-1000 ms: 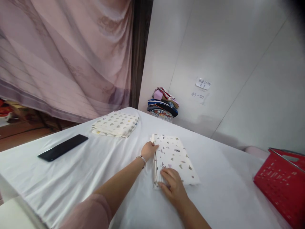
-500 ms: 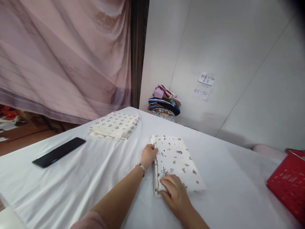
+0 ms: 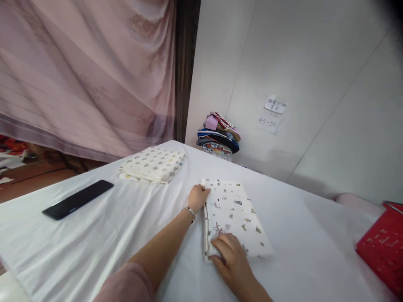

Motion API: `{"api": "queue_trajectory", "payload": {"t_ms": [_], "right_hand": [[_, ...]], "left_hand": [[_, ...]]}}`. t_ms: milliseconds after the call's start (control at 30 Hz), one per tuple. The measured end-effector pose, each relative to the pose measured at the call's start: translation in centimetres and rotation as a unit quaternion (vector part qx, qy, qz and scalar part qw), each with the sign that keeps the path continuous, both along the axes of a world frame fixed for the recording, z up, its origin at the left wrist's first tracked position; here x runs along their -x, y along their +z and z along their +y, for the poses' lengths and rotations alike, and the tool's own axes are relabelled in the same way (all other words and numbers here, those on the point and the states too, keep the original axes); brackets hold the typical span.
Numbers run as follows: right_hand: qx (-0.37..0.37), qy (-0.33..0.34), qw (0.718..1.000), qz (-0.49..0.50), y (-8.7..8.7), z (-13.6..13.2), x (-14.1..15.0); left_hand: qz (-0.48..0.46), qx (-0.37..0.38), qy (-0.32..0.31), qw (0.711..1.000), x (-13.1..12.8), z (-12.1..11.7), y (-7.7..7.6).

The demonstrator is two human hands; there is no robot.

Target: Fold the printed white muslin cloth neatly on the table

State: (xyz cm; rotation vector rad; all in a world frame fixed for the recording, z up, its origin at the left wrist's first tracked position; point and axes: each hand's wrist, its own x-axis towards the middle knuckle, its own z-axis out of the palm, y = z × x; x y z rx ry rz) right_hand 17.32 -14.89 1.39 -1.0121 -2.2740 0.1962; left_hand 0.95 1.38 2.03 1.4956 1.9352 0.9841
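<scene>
The left hand (image 3: 198, 198) holds the left edge of a folded white printed cloth (image 3: 234, 214) near its far corner, thumb on top, its grip closed on that edge. The right hand (image 3: 231, 260) rests on the cloth's near left corner, fingers curled on top and thumb at the edge; whether its grip pinches the fabric, I cannot tell. The cloth lies flat on the white-covered worktop (image 3: 299, 247), between a second folded cloth (image 3: 153, 163) with a black phone-like slab (image 3: 78, 199) nearby, and a red basket (image 3: 382, 247).
</scene>
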Motion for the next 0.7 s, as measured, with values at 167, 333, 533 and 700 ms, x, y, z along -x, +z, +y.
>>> {"api": "queue_trajectory", "payload": {"t_ms": [167, 333, 533, 700], "right_hand": [[0.013, -0.006, 1.0, 0.002, -0.1, 0.0, 0.1], [0.012, -0.017, 1.0, 0.015, -0.1, 0.0, 0.3], [0.029, -0.013, 0.999, 0.013, -0.3, 0.1, 0.1], [0.035, -0.013, 0.999, 0.003, -0.1, 0.1, 0.0]], "left_hand": [[-0.012, -0.065, 0.023, 0.998, 0.1, 0.5, -0.4], [-0.005, -0.04, 0.024, 0.999, 0.6, 1.2, -0.7], [0.018, 0.018, 0.016, 1.0, 0.8, 3.2, 0.0], [0.055, -0.07, 0.017, 0.996, 0.4, 3.4, 0.0]]}}
